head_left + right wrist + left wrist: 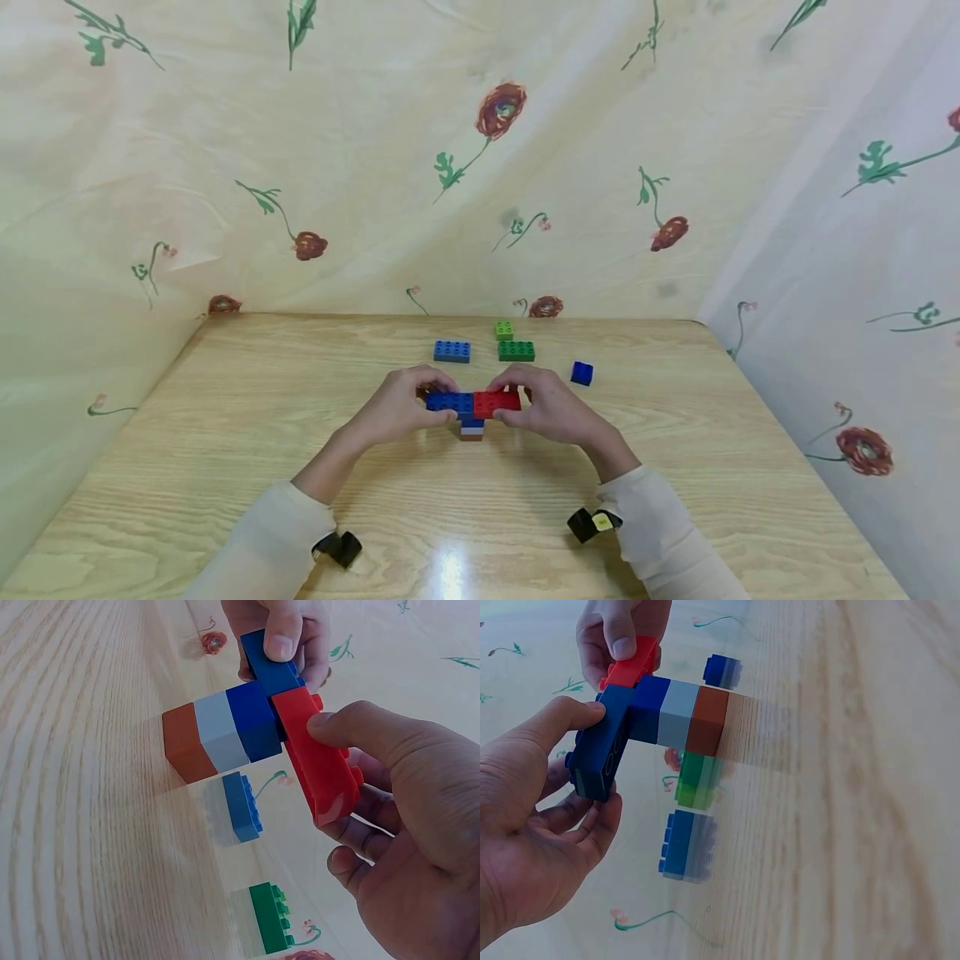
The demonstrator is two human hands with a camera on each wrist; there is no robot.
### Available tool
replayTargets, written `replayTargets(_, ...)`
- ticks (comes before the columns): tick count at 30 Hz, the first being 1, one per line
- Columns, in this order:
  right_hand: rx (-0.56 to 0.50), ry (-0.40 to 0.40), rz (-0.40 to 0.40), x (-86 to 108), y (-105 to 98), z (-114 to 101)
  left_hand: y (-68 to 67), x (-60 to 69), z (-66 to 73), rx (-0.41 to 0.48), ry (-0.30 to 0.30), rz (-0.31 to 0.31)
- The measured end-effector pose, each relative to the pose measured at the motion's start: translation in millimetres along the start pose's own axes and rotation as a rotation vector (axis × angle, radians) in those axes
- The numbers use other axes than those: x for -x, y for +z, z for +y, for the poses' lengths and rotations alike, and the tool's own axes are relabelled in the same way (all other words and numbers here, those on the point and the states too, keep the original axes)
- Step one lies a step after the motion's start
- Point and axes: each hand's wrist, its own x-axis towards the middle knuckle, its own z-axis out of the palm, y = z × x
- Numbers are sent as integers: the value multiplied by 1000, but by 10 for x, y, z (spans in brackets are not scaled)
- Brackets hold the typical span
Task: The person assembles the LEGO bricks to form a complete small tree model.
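Found pinching dark blue brick in left hand and red brick in right hand, end to end, with long axes left-to-right atop three-block column

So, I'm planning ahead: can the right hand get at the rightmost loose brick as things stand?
Probably not yet: the right hand is holding the red brick. Otherwise the way looks free, with the small dark blue brick nearby and nothing visible between.
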Motion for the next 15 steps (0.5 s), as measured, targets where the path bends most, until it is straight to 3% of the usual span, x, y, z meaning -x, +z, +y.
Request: replayTargets(15,2,-20,-13,-18,17,11,11,16,14,15,-22,1)
